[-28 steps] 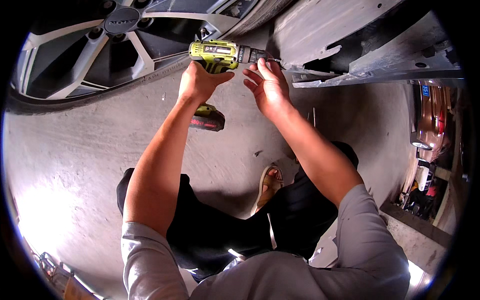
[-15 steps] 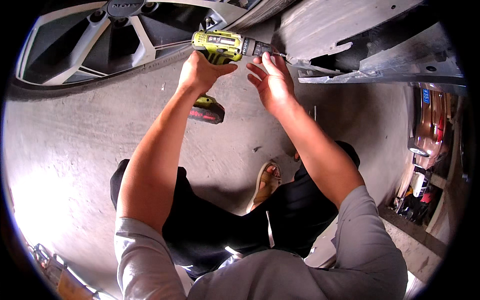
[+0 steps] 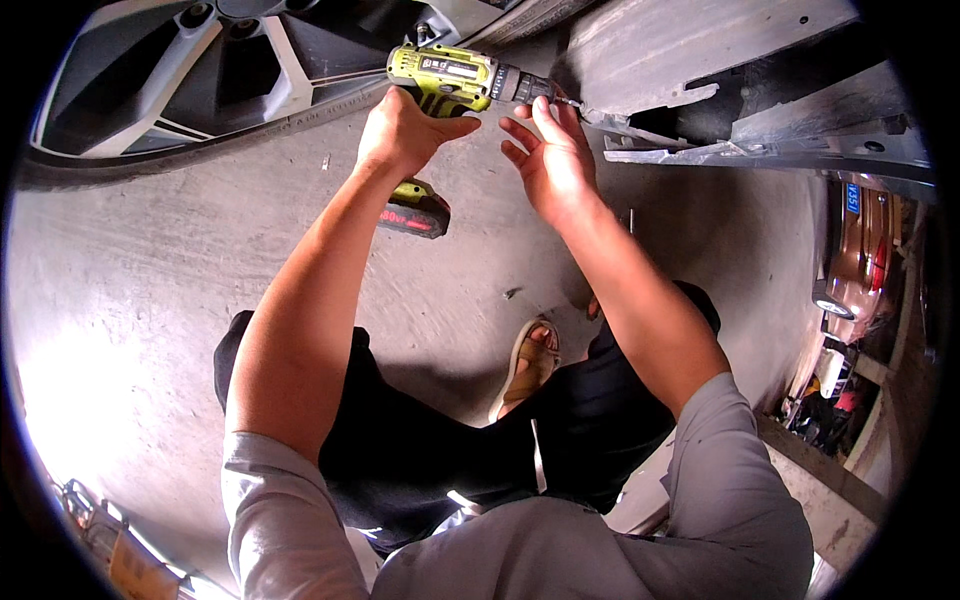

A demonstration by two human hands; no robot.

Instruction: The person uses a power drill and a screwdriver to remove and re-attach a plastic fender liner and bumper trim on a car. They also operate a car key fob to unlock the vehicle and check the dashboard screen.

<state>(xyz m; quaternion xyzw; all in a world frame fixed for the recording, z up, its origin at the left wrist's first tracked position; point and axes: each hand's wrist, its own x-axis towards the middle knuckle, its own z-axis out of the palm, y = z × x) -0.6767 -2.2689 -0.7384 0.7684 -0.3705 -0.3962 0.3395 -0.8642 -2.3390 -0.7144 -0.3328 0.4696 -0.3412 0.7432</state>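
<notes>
A yellow-green cordless drill (image 3: 440, 72) lies sideways at the top of the view, its black chuck pointing right. My left hand (image 3: 402, 135) is wrapped round its grip, thumb stretched along the right side. Below that hand the black-and-green battery (image 3: 415, 211) shows. At the chuck's front end my right hand (image 3: 553, 160) has its thumb and index finger against the nose, with the other fingers loosely curled and apart. The thin bit (image 3: 568, 101) points at the edge of a grey car body panel (image 3: 655, 120). What its tip touches is too small to tell.
A car wheel (image 3: 285, 75) with dark and silver spokes fills the upper left, close to the drill. Below lies the grey concrete floor (image 3: 280, 220), with a small dark scrap (image 3: 512, 293) on it. At the far right stands a brown car (image 3: 857, 250).
The view has shifted slightly, so the wheel and drill sit a little higher. Both hands keep their places on the drill, and its bit stays at the panel's edge.
</notes>
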